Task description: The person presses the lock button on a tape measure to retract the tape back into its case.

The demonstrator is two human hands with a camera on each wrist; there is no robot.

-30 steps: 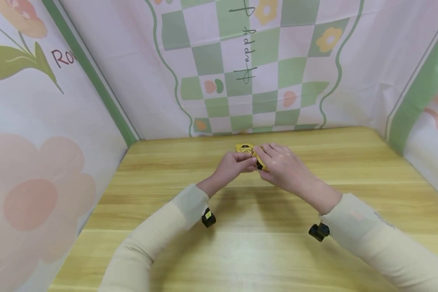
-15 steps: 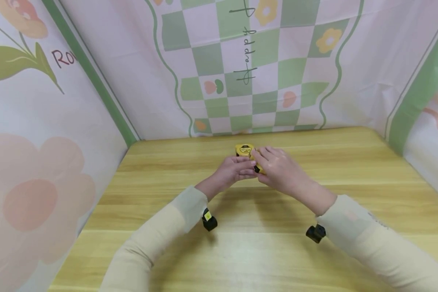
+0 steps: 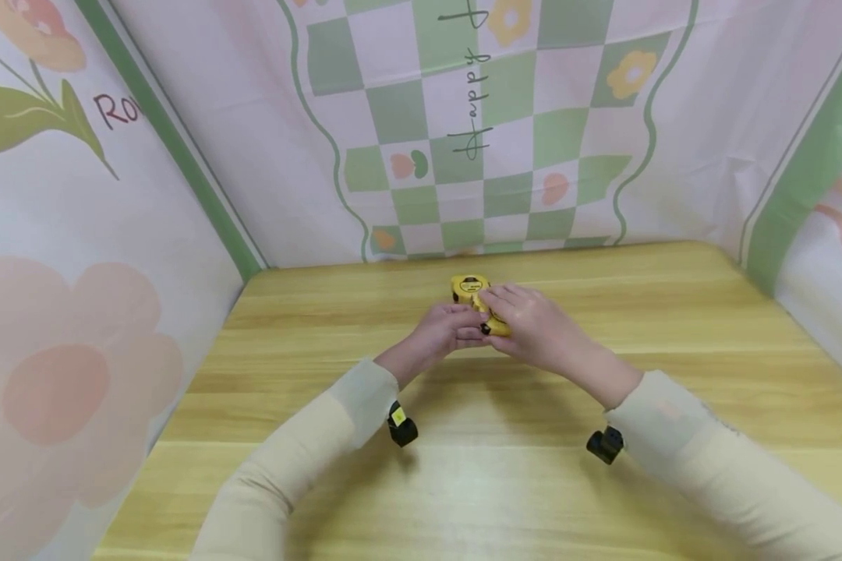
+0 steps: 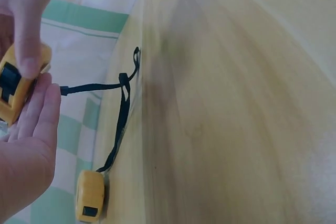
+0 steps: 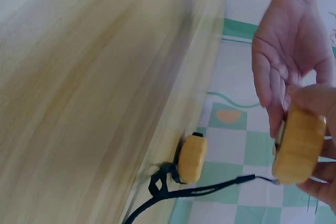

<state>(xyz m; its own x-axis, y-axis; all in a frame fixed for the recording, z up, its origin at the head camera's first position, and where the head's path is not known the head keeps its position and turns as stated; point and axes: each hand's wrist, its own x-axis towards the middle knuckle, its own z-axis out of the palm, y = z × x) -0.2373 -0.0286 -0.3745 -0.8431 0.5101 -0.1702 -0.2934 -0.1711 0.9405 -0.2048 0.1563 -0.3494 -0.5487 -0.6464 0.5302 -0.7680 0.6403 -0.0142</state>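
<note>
A yellow tape measure [image 3: 497,326] with black parts is held a little above the table at the back. My right hand [image 3: 542,331] grips it from the right, thumb and fingers around the case. From the left, my left hand [image 3: 435,335] takes its edge, thumb on top and fingers beneath, as the left wrist view also shows. A second yellow tape measure [image 3: 467,286] rests on the table just behind. Black cord straps [image 4: 94,87] run from the held case down to the table near the second one; whether they are linked I cannot tell.
The wood-grain table [image 3: 435,483] ends at a back curtain [image 3: 288,195] with green checks and flowers. Patterned curtains stand at both sides as well. Small black cameras [image 3: 401,427] are fixed under both sleeves.
Both hands have come slightly nearer the body and a little left with the held tape measure, which has turned somewhat. The tape measure behind has stayed put and shows more.
</note>
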